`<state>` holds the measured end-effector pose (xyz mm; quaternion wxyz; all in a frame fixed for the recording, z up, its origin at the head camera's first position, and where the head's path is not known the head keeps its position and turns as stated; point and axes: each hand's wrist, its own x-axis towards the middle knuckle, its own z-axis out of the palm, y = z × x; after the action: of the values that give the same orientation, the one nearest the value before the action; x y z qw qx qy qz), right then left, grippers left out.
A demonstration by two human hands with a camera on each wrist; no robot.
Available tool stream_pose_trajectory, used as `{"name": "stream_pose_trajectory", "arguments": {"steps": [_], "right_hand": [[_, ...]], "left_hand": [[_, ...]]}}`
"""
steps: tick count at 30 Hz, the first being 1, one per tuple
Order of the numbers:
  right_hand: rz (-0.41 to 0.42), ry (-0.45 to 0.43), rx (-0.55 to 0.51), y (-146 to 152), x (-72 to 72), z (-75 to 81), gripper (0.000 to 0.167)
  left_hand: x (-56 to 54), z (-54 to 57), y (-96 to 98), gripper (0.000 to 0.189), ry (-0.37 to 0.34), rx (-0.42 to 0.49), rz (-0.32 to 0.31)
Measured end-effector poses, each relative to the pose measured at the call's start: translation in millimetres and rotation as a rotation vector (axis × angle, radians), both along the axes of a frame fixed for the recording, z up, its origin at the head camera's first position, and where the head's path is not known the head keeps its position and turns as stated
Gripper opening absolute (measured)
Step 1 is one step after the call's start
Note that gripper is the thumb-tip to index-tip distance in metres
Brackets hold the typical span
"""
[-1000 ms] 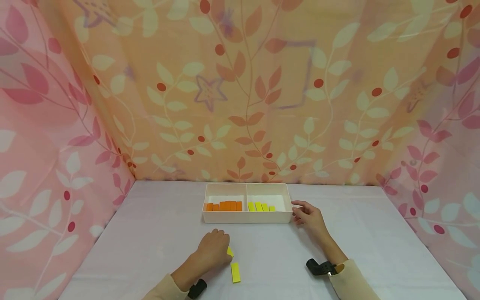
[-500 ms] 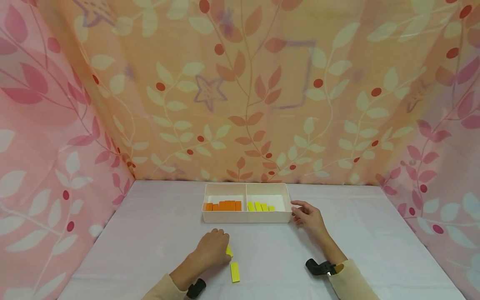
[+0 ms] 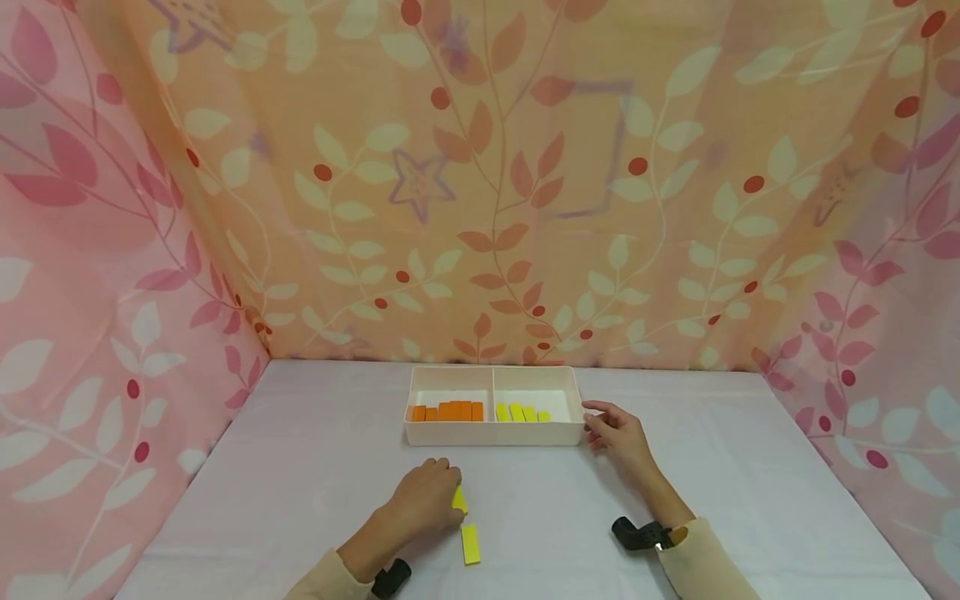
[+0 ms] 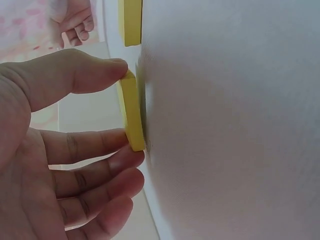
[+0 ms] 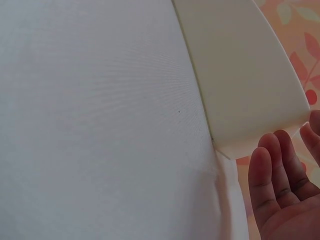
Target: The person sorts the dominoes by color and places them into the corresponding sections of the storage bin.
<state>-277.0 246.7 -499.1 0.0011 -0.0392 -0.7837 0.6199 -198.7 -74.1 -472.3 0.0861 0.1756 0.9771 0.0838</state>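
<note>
My left hand point(image 3: 423, 497) is low over the table, pinching a small flat yellow block point(image 4: 131, 111) by its ends between thumb and fingers. Most of this block is hidden behind the hand in the head view. Just nearer to me, a second yellow block point(image 3: 470, 544) lies flat on the cloth. My right hand point(image 3: 621, 435) is at the right end of a white two-compartment box point(image 3: 457, 434), its loosely bent fingers resting against the end wall. Several orange blocks point(image 3: 461, 412) stand in the left compartment, and several yellow blocks point(image 3: 516, 413) lean in a row in the right one.
A white cloth point(image 3: 300, 450) covers the table. Behind it hangs an orange leaf-patterned curtain point(image 3: 360, 250), with pink curtain panels at both sides. Each wrist carries a black camera mount point(image 3: 637, 534).
</note>
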Motion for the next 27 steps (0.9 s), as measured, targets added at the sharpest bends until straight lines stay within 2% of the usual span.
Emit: {"name": "stream_pose_trajectory", "arguments": {"steps": [7,18,27], "right_hand": [[0.002,-0.018,-0.012,-0.2,1.1,0.0,0.035],[0.016,0.018,-0.016,-0.3,2.0,2.1,0.038],[0.005,0.004,-0.019,-0.6,2.6,1.4,0.036]], "left_hand": [[1.1,0.9,-0.2,0.039,-0.009,0.053,0.012],[0.3,3.9,0.7,0.043,0.006,0.125,0.020],[-1.6,5.2,1.2,0.047,0.052,0.135,-0.021]]}}
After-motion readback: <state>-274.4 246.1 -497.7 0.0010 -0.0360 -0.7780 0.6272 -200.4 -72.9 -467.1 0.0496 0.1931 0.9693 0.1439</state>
